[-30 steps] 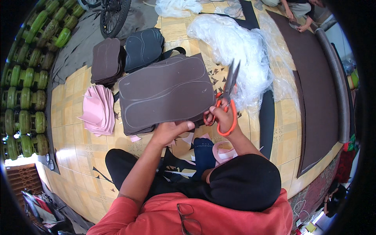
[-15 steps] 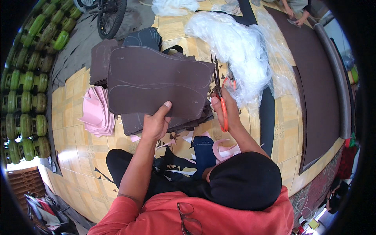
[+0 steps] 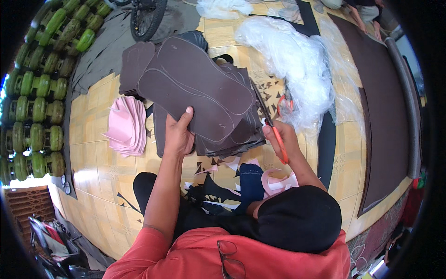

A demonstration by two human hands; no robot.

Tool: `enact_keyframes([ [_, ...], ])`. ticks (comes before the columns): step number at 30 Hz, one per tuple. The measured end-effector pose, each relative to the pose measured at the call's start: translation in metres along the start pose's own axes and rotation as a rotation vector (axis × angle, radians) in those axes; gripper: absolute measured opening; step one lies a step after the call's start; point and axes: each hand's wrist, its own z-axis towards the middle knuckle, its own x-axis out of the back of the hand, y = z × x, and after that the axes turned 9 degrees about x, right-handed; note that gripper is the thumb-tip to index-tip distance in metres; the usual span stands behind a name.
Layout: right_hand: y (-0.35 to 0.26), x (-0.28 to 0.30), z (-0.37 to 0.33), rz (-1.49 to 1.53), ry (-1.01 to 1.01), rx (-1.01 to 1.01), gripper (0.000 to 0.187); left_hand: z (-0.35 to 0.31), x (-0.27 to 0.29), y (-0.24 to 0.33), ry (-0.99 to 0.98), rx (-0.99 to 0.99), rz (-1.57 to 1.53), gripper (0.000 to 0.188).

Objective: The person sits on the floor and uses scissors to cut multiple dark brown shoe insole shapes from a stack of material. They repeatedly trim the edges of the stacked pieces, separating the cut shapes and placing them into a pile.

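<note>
My left hand [image 3: 180,135] grips the lower edge of a dark brown sheet [image 3: 193,86], thumb on top and fingers beneath. Pale curved outlines shaped like soles are drawn on this sheet, which is held tilted above a stack of similar dark sheets [image 3: 232,148]. In my right hand [image 3: 287,137] is a pair of scissors [image 3: 278,138] with orange handles. Their dark blades point up and left, close to the sheet's right end; whether they touch it I cannot tell. The fingers behind the handles are partly hidden.
Pink cut pieces [image 3: 126,128] stand stacked at left, with another dark stack [image 3: 134,65] behind. Crumpled clear plastic [image 3: 297,65] lies right of an orange-handled tool [image 3: 284,106]. Dark scraps [image 3: 269,83] litter the tiles. At far right, another person's hands [image 3: 377,31] touch a long brown sheet [image 3: 385,111].
The dark sheet has turned clockwise in my left hand, its right end now lower. The scissors have tilted leftward, and their blades look closer together. The whole view has shifted slightly.
</note>
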Motion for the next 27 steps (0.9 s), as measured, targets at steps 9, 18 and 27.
enact_keyframes([
  [9, 0.011, -0.003, 0.006, 0.007, 0.132, -0.033, 0.042, -0.006, 0.022, 0.016, 0.006, 0.153, 0.248, 0.032],
  [18, 0.021, -0.005, 0.006, -0.035, 0.180, -0.020, 0.041, -0.010, 0.035, 0.018, 0.009, 0.169, 0.365, 0.049],
  [27, 0.001, -0.004, 0.003, 0.060, 0.132, -0.216, 0.040, 0.010, 0.158, 0.062, 0.265, 0.081, 0.494, 0.049],
])
